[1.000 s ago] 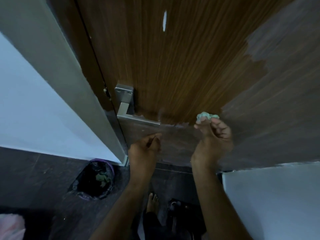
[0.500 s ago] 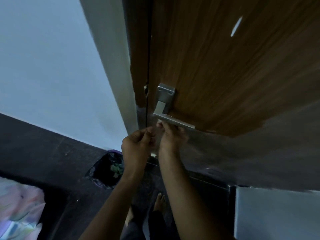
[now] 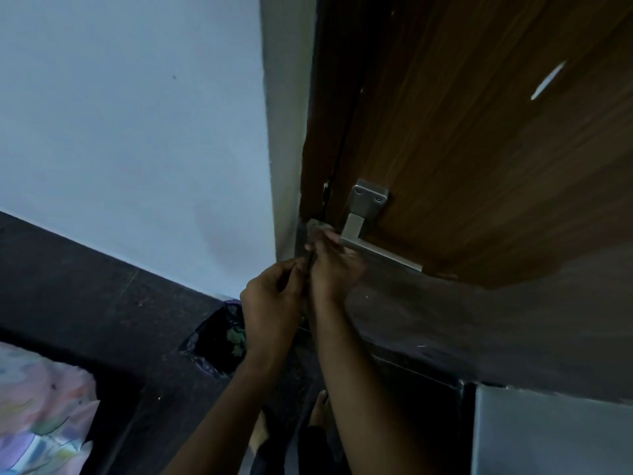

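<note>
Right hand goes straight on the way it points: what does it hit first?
Likely the door edge beside the lever handle; the pale wad that the right hand pinches looks already at it. Depth unclear.

Item 1: a small wad (image 3: pixel 315 225) of pale, greenish-white material, crumpled, with no set shape. It is pinched at the fingertips of the right hand (image 3: pixel 334 269) and pressed to the door (image 3: pixel 479 149) at its left edge, just beside the inner end of the silver lever handle (image 3: pixel 380 250). Only the top of the wad shows; the rest is hidden by the fingers.

Item 2: a thin dark stick (image 3: pixel 309 261), short and straight, standing nearly upright. The left hand (image 3: pixel 270 299) pinches it between thumb and fingers, just below the wad and close against the right hand. Its kind and its lower end cannot be made out.
</note>
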`<state>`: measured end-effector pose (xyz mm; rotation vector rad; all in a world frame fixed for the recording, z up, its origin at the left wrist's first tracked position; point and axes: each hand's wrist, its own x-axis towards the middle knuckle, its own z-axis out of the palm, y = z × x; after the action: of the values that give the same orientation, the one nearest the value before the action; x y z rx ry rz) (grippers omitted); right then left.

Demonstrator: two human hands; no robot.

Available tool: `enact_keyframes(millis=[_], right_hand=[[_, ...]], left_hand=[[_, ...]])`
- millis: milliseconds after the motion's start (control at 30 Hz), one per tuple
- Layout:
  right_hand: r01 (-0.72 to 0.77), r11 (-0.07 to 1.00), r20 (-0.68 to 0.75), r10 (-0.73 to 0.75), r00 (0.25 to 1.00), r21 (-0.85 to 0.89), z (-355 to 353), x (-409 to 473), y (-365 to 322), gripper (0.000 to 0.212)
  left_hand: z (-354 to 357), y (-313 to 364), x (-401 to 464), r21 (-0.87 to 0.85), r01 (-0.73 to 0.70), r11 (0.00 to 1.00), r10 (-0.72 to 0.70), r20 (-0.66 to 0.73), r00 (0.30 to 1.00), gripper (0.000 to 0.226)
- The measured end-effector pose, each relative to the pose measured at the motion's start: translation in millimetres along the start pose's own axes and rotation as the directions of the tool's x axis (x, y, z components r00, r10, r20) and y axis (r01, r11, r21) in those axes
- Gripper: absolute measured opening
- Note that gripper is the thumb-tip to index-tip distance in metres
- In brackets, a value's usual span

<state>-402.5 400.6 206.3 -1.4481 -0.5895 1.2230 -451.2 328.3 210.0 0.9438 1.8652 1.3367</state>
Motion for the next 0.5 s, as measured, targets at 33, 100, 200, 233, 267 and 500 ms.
enact_keyframes(millis=[33,100,200,233,267,500], right_hand=[[0.021,0.999,-0.039,-0.022,0.999,-0.024,4,3,4,0.01],[0.012,0.999,-0.092,-0.015,0.996,-0.031,1,11,18,0.022],[0.057,0.995,-0.169,-0.071,0.983,-0.083,-27,24,31,0.033],[0.086,0.99,-0.231,-0.111,0.967,-0.114,-40,26,33,0.035],[0.112,0.983,-0.28,-0.149,0.948,-0.145,-50,28,32,0.036],[0.255,0.9,-0.004,-0.274,0.962,-0.353,-35,25,32,0.039]], left_hand=[[-2,0,-1,0.033,-0.037,0.999,0.037,-0.005,0.999,0.023],[-4,-2,0,0.097,-0.105,0.99,0.108,-0.021,0.994,0.025],[5,-6,6,0.149,-0.19,0.97,0.188,0.032,0.982,0.025],[11,-6,8,0.162,-0.235,0.958,0.222,0.093,0.97,0.023],[17,-6,9,0.174,-0.288,0.942,0.262,0.158,0.952,0.023],[40,-19,17,0.234,-0.278,0.932,0.235,0.194,0.952,0.021]])
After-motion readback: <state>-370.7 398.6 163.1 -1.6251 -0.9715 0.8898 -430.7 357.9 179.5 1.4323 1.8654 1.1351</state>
